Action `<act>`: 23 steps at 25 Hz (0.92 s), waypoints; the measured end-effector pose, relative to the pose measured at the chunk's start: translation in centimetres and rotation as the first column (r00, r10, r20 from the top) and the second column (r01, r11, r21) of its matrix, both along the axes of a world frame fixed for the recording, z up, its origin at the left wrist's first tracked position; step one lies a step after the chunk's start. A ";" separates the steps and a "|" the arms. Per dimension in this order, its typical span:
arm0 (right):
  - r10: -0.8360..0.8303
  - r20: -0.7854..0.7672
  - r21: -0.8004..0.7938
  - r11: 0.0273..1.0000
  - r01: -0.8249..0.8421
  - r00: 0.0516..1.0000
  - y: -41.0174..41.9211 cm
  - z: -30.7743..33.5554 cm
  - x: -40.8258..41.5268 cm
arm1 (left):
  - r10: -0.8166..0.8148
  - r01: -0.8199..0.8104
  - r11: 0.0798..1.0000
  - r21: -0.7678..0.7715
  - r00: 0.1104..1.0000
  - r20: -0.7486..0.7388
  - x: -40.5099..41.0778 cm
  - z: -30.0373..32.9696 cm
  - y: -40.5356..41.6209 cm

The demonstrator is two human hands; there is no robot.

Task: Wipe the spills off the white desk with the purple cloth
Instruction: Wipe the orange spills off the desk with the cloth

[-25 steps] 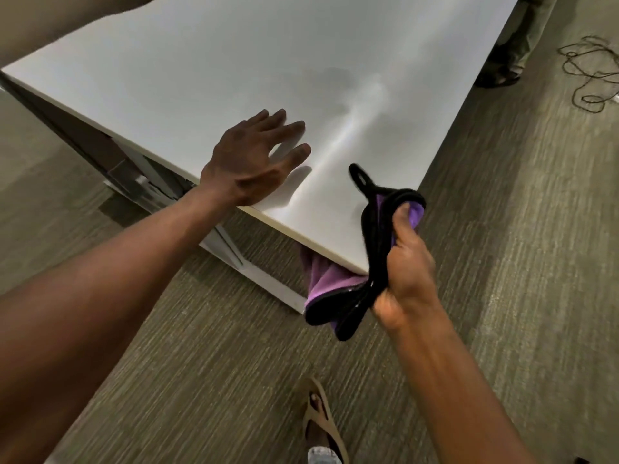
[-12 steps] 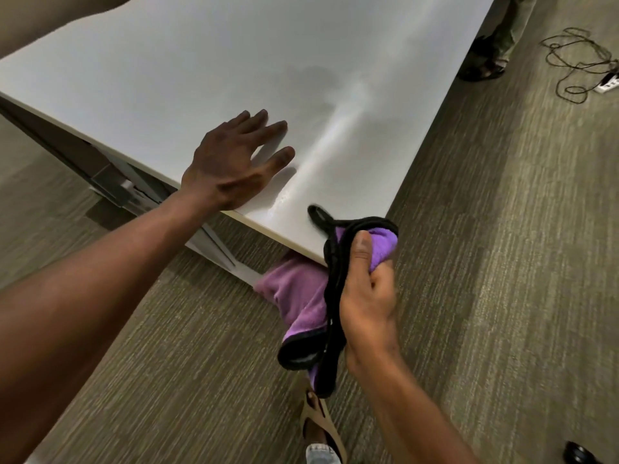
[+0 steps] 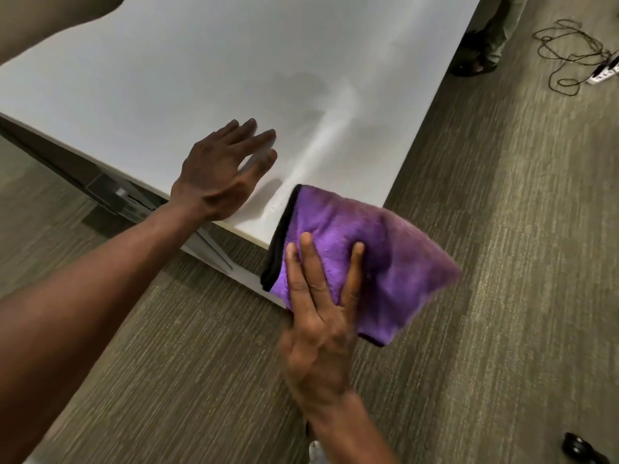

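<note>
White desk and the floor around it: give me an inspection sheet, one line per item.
Surface: white desk, faint darker patches and a glossy streak near the corner; small droplets by the near edge.
Job's things: purple cloth, black-edged, spread over the desk's near corner, partly overhanging.
Clutter: nothing seen on the desk.
Grips: left hand lies flat on the desk, fingers straight; right hand holds the cloth with straight fingers on top, thumb hidden.
Cables: tangled dark cable on the carpet, running to a white power strip.
Surroundings: grey-green carpet; another person's legs by the desk's far side; dark object at the bottom right.
</note>
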State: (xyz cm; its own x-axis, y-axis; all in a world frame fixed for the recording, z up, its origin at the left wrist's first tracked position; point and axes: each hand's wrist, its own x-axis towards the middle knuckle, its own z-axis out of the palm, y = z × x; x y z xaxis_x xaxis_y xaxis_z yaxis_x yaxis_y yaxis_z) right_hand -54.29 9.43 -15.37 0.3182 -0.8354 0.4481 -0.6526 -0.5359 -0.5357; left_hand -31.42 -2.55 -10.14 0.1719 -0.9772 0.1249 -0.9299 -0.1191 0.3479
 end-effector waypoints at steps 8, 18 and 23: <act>0.221 -0.514 -0.023 0.962 -0.271 0.829 -5.7 3.6 4.0 | 0.019 -0.028 0.998 -0.056 0.987 -0.163 0.5 -0.2 -0.1; 0.216 -0.454 0.000 0.970 -0.243 0.864 -6.3 4.5 -0.1 | -0.006 0.002 1.000 -0.027 0.987 -0.162 0.9 0.0 0.2; 0.145 -0.465 0.042 0.989 -0.141 0.874 -5.4 4.7 5.7 | 0.003 -0.006 1.000 -0.014 0.984 -0.179 0.6 0.1 0.1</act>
State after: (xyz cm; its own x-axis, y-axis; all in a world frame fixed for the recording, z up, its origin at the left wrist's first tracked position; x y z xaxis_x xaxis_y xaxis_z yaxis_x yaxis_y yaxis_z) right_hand -48.63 4.04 -10.63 0.6048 -0.7672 0.2135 -0.7437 -0.6400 -0.1930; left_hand -30.79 -2.47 -10.05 0.1969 -0.9747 0.1060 -0.8519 -0.1166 0.5105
